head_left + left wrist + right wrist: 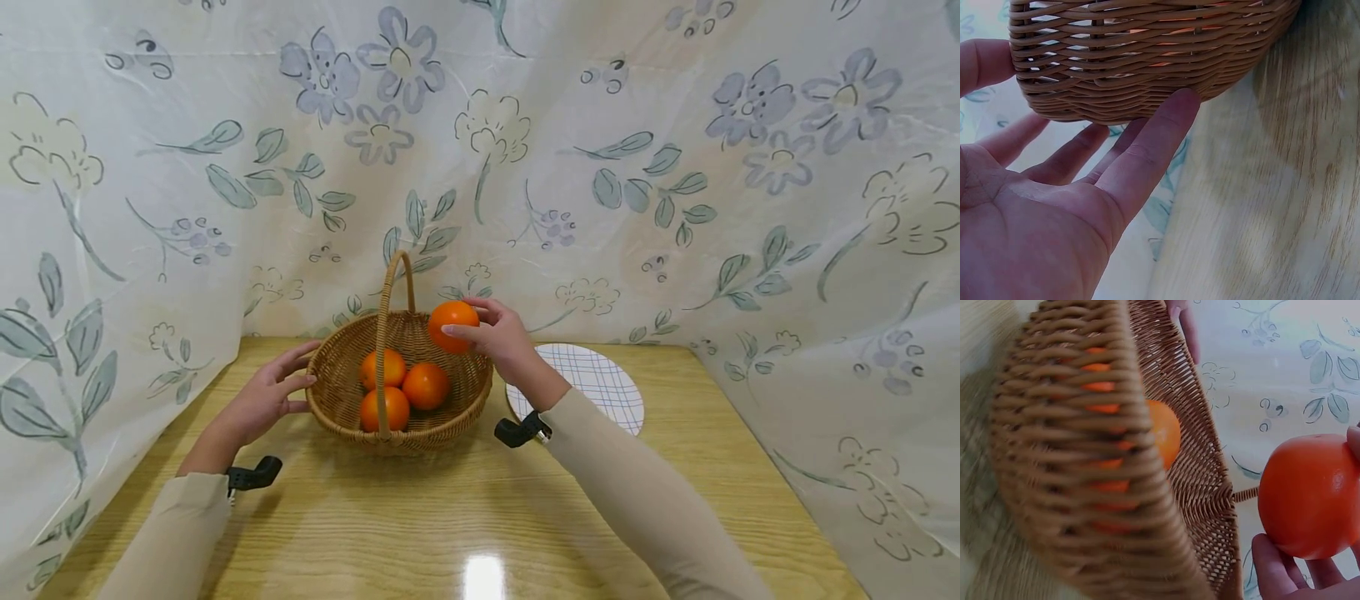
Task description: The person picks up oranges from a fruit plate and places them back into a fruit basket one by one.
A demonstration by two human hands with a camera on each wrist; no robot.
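A brown wicker basket (341,417) with a tall arched handle (382,333) stands on the table. Inside it lie three round orange fruits: one at the back (392,367), one on the right (426,386) and one in front (385,410). Above the basket's right rim, my right hand (504,337) holds a fourth smooth orange fruit (453,327) between thumb and fingers; the right wrist view shows this fruit (1310,497) clear of the wicker. My left hand (264,400) touches the basket's left side with spread, fairly straight fingers (1154,147).
Right of the basket lies a round white plate (592,379) with a blue grid pattern, partly behind my right wrist. The wooden table (375,533) ends at a floral curtain (525,167) at the back and sides. Black wrist cameras (255,473) sit on both wrists.
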